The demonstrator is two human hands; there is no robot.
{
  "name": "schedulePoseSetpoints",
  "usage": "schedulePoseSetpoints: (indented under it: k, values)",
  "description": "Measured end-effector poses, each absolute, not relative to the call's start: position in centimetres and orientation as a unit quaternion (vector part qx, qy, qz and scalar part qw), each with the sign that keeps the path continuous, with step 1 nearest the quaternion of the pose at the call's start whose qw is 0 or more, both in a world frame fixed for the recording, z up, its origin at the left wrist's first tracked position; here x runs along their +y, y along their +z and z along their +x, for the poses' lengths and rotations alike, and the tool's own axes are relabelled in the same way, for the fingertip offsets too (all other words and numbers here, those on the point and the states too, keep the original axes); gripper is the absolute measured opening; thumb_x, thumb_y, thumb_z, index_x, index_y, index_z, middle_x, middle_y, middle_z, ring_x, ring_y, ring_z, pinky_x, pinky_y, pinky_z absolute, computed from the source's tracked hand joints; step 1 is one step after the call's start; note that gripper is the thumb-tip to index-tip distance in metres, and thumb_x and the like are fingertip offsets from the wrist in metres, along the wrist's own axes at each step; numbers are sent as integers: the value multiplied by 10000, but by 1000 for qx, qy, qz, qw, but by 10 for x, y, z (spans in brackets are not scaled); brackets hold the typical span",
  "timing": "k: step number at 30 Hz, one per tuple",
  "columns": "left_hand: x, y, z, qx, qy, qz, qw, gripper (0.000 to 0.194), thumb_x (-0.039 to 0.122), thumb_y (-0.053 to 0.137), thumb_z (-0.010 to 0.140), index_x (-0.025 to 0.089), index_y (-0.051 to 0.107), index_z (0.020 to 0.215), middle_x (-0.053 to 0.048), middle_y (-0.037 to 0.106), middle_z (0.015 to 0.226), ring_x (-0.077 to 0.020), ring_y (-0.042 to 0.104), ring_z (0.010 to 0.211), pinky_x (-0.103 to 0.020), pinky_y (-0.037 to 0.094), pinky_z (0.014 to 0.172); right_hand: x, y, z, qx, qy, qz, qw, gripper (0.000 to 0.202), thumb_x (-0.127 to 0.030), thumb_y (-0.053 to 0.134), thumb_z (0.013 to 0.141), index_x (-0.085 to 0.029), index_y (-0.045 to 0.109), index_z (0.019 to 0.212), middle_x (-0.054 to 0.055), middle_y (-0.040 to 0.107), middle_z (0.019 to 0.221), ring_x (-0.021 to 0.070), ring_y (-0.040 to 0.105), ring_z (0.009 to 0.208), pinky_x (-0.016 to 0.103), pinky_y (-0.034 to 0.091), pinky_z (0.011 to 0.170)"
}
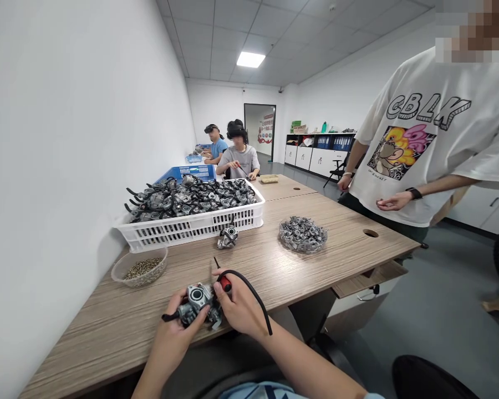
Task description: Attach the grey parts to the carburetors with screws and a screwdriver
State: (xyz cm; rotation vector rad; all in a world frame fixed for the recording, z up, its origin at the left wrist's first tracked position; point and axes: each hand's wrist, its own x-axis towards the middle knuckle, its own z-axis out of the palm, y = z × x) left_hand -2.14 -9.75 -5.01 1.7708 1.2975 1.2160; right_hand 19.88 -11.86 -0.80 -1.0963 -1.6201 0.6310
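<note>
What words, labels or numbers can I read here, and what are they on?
"CBLK": front of the white T-shirt at right.
Small line under that shirt's printed picture: too small to read surely.
Wall sign through the doorway: too blurred to read.

Crate [191,219] on table [249,266], behind bowl [152,275] (dish [303,250] farther right).

White walls [75,127], grey floor [449,277]; lit ceiling panel [250,59]; dark-framed doorway [260,130]; white cabinets [306,157] along right wall.

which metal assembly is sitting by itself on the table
The metal assembly just in front of the white crate; it's neither piled inside nor held in the left hand.
</note>
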Motion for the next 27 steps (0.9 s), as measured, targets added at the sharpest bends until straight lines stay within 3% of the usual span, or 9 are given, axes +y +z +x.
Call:
schedulePoseSetpoints:
  k: [6,13,19,27]
  values:
    - [-102,-42,-16,492,468,669,304,596,623,830,877,238,663,1300,-116,803,1296,-345,785,1224,-454,651,1050,-113,-19,198,-679,228,-424,555,330,-417,553,1162,-285,696,1427,78,743,1398,252,698,1316,401,518,1176]
    - [-102,-41,-18,491,457,676,307,606,632,827,885,234,665,1312,-115,806,1290,-345,791,1211,-433,663,1025,-106,-22,199,-699,217,-408,546,296,-311,617,1074,-278,749,1336,79,781,1261,282,719,1234,417,546,1096]
    - [-103,-42,-18,485,463,680,296,579,600,840,877,239,678,1299,-113,811,1294,-346,794,1215,-449,667,1048,-104,-18,203,-702,228,-402,542,207,-381,628,1094,-266,799,1113,45,808,1068,256,759,1040,372,564,946]
    - [-104,-40,-18,476,458,682,314,567,562,832,899,244,659,1335,-111,811,1329,-341,795,1246,-450,670,1061,-96,-32,201,-686,246,-413,547,132,-337,685,1064,-271,788,1116,20,813,1051,230,765,997,338,558,911]
